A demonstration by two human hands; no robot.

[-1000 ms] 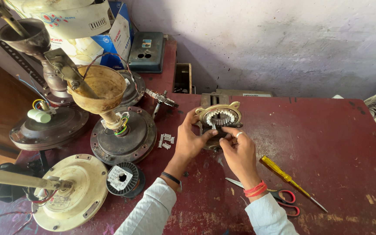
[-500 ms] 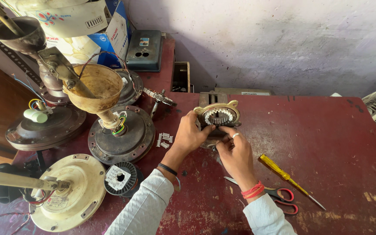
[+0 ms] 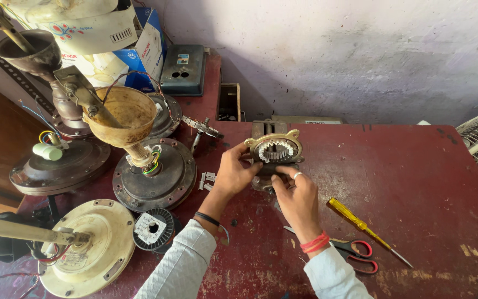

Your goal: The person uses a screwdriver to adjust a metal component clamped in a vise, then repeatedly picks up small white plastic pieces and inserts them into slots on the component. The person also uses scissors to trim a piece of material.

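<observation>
Steadiness matters most as I see it: my left hand [image 3: 234, 171] grips the toothed stator ring [image 3: 275, 149] at the red surface's [image 3: 416, 182] far edge, my right hand [image 3: 297, 194] pinching just beneath it, so I'd work slowly.

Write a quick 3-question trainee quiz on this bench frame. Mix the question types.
1. True or false: the left hand grips the round slotted motor stator at its left edge.
2. Which tool lies on the red table nearest the right hand?
A. yellow-handled screwdriver
B. hammer
C. pliers
3. Fill in: beside the screwdriver, just past the right wrist, lies a pair of red-handled ____.

Key
1. True; the right hand touches the dark mount under the stator.
2. A
3. scissors
</observation>
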